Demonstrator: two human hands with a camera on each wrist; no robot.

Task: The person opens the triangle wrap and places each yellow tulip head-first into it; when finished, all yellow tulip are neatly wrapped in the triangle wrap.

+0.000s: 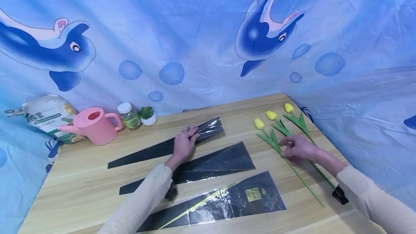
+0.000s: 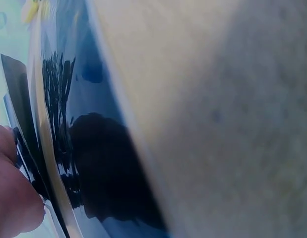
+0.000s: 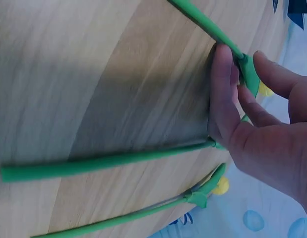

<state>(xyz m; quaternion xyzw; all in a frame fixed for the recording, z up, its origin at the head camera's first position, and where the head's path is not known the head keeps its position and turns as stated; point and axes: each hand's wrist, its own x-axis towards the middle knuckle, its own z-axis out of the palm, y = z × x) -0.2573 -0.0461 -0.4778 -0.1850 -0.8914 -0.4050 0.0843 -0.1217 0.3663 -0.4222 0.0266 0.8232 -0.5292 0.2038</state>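
Observation:
Three yellow artificial tulips with green stems lie on the right of the table: the left tulip [image 1: 259, 124], the middle tulip [image 1: 271, 115] and the right tulip [image 1: 289, 108]. My right hand [image 1: 300, 149] reaches over the middle stem to the left tulip's leaves. In the right wrist view its thumb and fingers stand apart on either side of that green stem [image 3: 205, 22]. With my left hand [image 1: 185, 142] I hold the farthest black flower wrapping sleeve [image 1: 208, 129] near its wide end; the fingers' underside is hidden. Nearer lie a second black sleeve [image 1: 217, 163] and a gold-printed sleeve [image 1: 234, 199].
Along the back left of the wooden table [image 1: 81, 176] stand a pink watering can [image 1: 102, 129], a white-lidded jar [image 1: 130, 116], a small potted plant [image 1: 148, 116] and a printed bag [image 1: 48, 115]. A blue dolphin curtain [image 1: 201, 39] hangs behind.

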